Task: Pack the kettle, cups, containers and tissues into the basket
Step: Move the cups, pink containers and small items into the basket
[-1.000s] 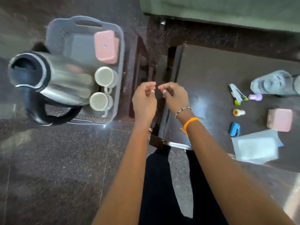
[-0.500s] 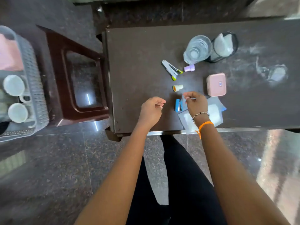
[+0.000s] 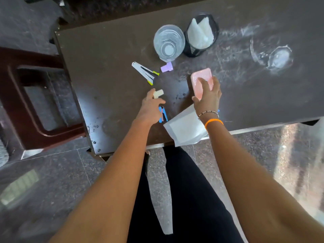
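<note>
A pink lidded container lies on the dark table. My right hand grips it from above, thumb on its near left corner and fingers over the lid. My left hand hovers relaxed over the table, its index fingertip touching a small cream bottle. A stack of clear plastic cups and a black mesh holder with white tissues stand at the back. A clear tissue packet hangs over the front edge under my right wrist. Basket, kettle and mugs are out of view.
A white stapler and a purple cap lie behind my left hand, and a blue stapler lies beside it. A brown plastic stool stands left of the table. White smears mark the table's right half.
The view swung from the basket to the table. My right hand moved from the tissue packet onto the pink container and gripped it. My left hand reached forward to the small bottle.
</note>
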Motion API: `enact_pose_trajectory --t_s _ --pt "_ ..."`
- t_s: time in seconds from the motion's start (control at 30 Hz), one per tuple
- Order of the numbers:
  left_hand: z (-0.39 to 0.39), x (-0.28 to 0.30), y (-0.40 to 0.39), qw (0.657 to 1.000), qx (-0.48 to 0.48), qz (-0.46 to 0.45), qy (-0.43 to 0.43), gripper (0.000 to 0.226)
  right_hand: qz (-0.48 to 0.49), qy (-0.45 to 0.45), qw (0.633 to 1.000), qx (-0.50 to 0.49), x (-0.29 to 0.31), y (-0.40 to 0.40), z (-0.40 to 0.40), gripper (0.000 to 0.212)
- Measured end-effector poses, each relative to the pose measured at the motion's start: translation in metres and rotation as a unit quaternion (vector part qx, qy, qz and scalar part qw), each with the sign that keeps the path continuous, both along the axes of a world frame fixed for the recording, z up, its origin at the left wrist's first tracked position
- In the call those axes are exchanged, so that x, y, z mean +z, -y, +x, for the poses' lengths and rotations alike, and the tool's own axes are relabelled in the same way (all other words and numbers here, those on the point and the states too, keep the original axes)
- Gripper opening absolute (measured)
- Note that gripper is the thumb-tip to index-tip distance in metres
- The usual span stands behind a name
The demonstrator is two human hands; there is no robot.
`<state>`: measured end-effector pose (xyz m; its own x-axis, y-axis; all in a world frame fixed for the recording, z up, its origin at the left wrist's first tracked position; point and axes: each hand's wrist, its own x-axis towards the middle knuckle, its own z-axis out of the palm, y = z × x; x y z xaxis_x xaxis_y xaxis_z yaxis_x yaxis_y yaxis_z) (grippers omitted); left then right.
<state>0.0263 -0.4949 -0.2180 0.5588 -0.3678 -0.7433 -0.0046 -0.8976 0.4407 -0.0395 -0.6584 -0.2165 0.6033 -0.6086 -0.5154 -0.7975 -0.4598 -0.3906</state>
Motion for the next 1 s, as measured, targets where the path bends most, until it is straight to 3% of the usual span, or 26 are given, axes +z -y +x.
enact_pose_trajectory --t_s 0.2,0.4,0.5,0.6,0.77,0.9,1.0 --pt "0.004 -0.017 0.008 0.998 0.062 0.024 0.003 0.041 -0.019 -0.007 1.0 0.009 -0.003 0.009 0.006 0.06" --pt "0.006 -0.003 0.006 0.993 0.106 -0.012 0.053 0.035 0.008 0.033 0.998 -0.052 0.013 -0.006 0.019 0.068" --pt "-0.003 0.014 -0.009 0.986 0.145 -0.053 0.068 0.035 0.06 0.085 0.992 -0.077 0.027 -0.032 0.024 0.064" --pt "-0.013 0.031 -0.038 0.972 0.206 -0.099 0.051 0.026 0.123 0.109 0.986 -0.041 0.038 -0.063 0.03 0.056" --pt "-0.028 0.057 -0.109 0.931 0.326 -0.146 0.08 0.024 0.237 0.118 0.964 0.016 0.056 -0.124 0.045 0.04" --pt "-0.029 0.084 -0.172 0.86 0.453 -0.206 0.113 0.021 0.318 0.123 0.939 0.046 0.077 -0.182 0.067 0.035" --pt "-0.018 0.103 -0.225 0.817 0.525 -0.196 0.132 0.021 0.354 0.113 0.924 0.088 0.094 -0.233 0.086 0.035"
